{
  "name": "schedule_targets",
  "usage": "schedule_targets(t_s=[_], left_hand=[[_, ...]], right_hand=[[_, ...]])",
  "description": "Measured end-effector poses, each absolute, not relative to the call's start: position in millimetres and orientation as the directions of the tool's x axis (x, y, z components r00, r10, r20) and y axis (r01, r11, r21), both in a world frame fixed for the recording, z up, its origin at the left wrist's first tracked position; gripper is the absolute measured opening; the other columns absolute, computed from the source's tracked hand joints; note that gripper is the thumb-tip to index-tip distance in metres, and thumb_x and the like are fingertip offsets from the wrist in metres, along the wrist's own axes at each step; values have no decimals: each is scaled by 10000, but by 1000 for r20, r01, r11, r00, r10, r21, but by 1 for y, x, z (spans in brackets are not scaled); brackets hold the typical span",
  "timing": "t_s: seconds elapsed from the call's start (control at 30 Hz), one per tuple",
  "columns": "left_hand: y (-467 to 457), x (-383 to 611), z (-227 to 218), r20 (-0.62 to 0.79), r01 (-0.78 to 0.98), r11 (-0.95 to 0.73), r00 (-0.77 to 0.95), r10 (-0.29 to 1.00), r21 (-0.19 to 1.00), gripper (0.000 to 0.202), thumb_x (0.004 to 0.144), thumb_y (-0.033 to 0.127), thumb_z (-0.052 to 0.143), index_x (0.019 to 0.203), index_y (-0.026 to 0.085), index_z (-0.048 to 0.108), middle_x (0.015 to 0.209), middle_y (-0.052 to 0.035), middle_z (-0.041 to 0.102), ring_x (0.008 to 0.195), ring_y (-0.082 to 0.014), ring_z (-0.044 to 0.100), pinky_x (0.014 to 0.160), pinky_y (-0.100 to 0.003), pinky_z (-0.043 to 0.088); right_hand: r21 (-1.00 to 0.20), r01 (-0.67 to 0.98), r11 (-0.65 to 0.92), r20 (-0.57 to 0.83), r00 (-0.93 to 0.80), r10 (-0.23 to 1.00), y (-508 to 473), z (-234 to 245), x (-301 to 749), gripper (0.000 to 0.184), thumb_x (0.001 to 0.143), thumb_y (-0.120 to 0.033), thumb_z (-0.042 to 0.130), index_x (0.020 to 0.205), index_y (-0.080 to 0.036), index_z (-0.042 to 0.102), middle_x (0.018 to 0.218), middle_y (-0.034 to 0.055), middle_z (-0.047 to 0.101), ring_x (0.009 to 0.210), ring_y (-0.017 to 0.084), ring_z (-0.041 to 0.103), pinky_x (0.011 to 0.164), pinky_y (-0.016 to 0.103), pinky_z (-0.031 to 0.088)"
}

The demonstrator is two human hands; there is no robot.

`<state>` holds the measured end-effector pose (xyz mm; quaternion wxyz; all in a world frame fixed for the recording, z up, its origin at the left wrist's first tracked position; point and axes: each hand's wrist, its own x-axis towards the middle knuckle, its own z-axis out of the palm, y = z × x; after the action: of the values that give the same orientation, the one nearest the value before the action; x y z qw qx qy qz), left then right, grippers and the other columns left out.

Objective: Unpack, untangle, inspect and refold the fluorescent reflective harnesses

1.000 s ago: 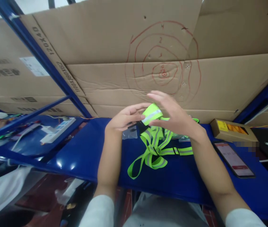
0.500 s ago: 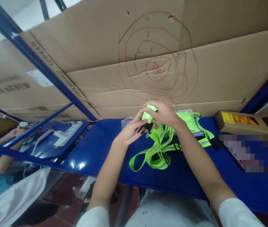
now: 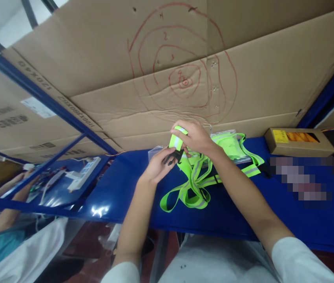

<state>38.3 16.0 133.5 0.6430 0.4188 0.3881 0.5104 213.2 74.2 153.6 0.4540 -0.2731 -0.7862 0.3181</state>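
A neon-yellow reflective strap (image 3: 195, 177) with grey stripes lies in loose loops on the blue table. One end of it is raised between my two hands. My right hand (image 3: 198, 135) pinches the folded end from above, with the fingers curled over it. Below and to the left, my left hand (image 3: 157, 167) is closed around a black plastic buckle (image 3: 172, 156) at the strap's end, thumb against the strap. Under my right forearm, a clear plastic bag (image 3: 230, 143) shows more neon-yellow material. Some of my right fingertips are hidden behind the strap.
Cardboard (image 3: 102, 70) with hand-drawn red rings stands behind the blue table (image 3: 110, 192). A brown box (image 3: 299, 141) sits at the right, by a blurred-out patch. Beyond the blue frame at left are a white power strip (image 3: 86, 173) and another person's arms (image 3: 3, 218).
The view has shifted a little, so the cardboard sits further left and higher. The strap end and black buckle remain between my hands, and more of the folded strap shows.
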Motion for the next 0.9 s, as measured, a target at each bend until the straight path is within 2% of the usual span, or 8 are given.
schedule_targets(t_s=[0.1, 0.2, 0.27, 0.4, 0.53, 0.6, 0.77, 0.9], left_hand=[[15, 38, 133, -90, -309, 119, 107, 990, 944, 176, 779, 261, 816, 817, 130, 705, 753, -31, 685, 631, -104, 611, 549, -199, 465], [13, 37, 134, -72, -254, 99, 113, 991, 962, 233, 774, 328, 819, 863, 127, 741, 795, -53, 717, 665, -119, 633, 525, -193, 443], [13, 36, 137, -49, -196, 80, 156, 987, 977, 267, 774, 363, 808, 888, 127, 754, 806, -71, 733, 707, -155, 668, 534, -213, 451], [13, 29, 144, -67, -68, 81, 195, 979, 994, 297, 799, 394, 759, 924, 125, 770, 835, -97, 755, 844, -238, 740, 699, -275, 544], [12, 24, 148, -78, -10, 85, 294, 952, 996, 366, 844, 446, 731, 971, 108, 784, 927, -121, 774, 891, -263, 752, 816, -317, 574], [11, 22, 149, -88, -16, 99, 333, 939, 995, 396, 849, 464, 737, 1015, 107, 783, 945, -122, 775, 878, -256, 752, 817, -315, 575], [10, 15, 150, -142, -4, 151, 327, 934, 988, 402, 849, 453, 728, 1014, 90, 776, 906, -146, 764, 829, -251, 748, 660, -283, 542], [14, 11, 153, -156, -31, 175, 312, 937, 984, 342, 831, 406, 724, 954, 90, 772, 865, -151, 763, 821, -270, 752, 730, -316, 585]], right_hand=[[-725, 151, 671, 568, -420, 708, 78, 153, 213, 256, 1019, -436, 560, 1011, -205, 669, 626, -36, 629, 497, 140, 581, 553, 262, 404], [-614, 156, 774, 654, -448, 609, 87, 152, 220, 213, 960, -390, 654, 940, -194, 736, 855, 23, 699, 746, 169, 645, 696, 278, 443], [-543, 154, 826, 689, -481, 542, 92, 152, 226, 165, 912, -341, 715, 906, -184, 767, 939, 40, 698, 865, 184, 642, 783, 290, 439], [-515, 156, 843, 644, -579, 501, 92, 155, 236, 101, 908, -246, 691, 896, -174, 761, 911, 37, 697, 875, 180, 622, 797, 288, 406], [-497, 173, 851, 641, -587, 494, 88, 157, 236, 116, 943, -236, 641, 903, -177, 732, 903, 28, 728, 859, 172, 615, 785, 287, 377], [-509, 175, 843, 634, -586, 505, 88, 156, 236, 138, 956, -264, 638, 911, -176, 734, 885, 22, 737, 836, 166, 621, 763, 283, 370], [-536, 116, 836, 633, -600, 489, 89, 154, 236, 141, 938, -249, 649, 925, -187, 775, 932, 25, 773, 876, 173, 669, 789, 283, 404], [-523, 111, 845, 638, -607, 474, 85, 159, 237, 134, 910, -225, 656, 914, -192, 785, 965, 35, 762, 908, 182, 658, 822, 295, 414]])
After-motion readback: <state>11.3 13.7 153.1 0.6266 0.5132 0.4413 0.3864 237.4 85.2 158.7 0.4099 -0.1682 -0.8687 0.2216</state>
